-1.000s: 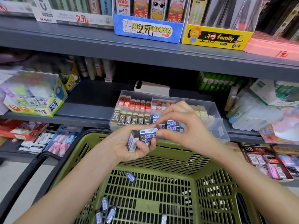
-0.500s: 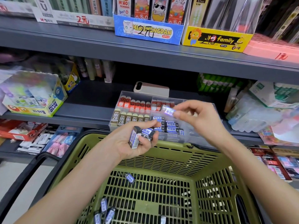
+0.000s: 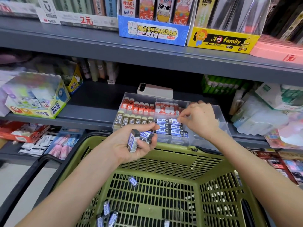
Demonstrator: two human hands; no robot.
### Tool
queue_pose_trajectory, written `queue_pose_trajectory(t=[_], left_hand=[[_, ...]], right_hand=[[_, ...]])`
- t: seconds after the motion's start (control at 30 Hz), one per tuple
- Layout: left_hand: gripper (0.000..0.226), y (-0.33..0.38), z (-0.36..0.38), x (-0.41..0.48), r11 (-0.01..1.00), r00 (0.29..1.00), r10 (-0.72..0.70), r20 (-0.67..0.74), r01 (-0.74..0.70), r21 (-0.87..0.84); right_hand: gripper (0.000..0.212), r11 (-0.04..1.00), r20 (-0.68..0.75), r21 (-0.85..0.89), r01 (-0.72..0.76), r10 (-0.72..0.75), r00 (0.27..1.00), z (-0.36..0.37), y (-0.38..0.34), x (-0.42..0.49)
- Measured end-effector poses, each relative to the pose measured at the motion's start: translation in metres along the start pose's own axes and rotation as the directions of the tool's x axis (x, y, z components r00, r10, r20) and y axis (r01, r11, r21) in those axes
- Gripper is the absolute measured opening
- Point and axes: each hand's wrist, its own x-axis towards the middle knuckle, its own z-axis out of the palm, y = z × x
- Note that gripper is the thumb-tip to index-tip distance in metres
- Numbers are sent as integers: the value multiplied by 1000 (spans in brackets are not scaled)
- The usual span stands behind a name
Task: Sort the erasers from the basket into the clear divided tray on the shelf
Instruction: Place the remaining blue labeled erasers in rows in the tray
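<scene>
1. Because several erasers lie loose on the floor of the green basket nearest to us, with another alone farther up the mesh, we judge the sorting is far from finished.
2. Above the basket's far rim, our left hand is curled palm-up around a small stock of blue-and-black sleeved erasers; the fingers are half closed, with one eraser standing on end against the palm and at least one more beside it.
3. Beyond that, our right hand has moved on: half a second ago it carried an eraser in the air over the tray, and now its thumb and forefinger are pinched low at the top of the blue-labelled stack. We cannot tell whether the eraser is still gripped or just let go; it sits at the fingertips, touching the row.
4. That means one more piece has reached its compartment in the clear divided tray, front row, middle section, beside the brown 2B erasers and in front of the red ones.
5. Farther back on the shelf, a phone lies behind the tray.
6. Next, we would expect to draw again from the left hand's stock.
</scene>
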Motion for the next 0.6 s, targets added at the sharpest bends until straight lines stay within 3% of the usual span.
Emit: queue_pose_trajectory(t=[0.1, 0.37, 0.6], left_hand=[[18, 0, 2, 0, 1000, 1000, -6, 9, 6, -7], [21, 0, 2, 0, 1000, 1000, -12, 10, 12, 11], [18, -1, 3, 1, 1000, 1000, -3, -5, 3, -1]], right_hand=[[4, 998, -4, -56, -18, 18, 1000, 4, -1, 2], [5, 999, -31, 52, -3, 4, 1000, 12, 5, -6], [5, 985, 62, -51, 165, -162, 985, 4, 4, -3]])
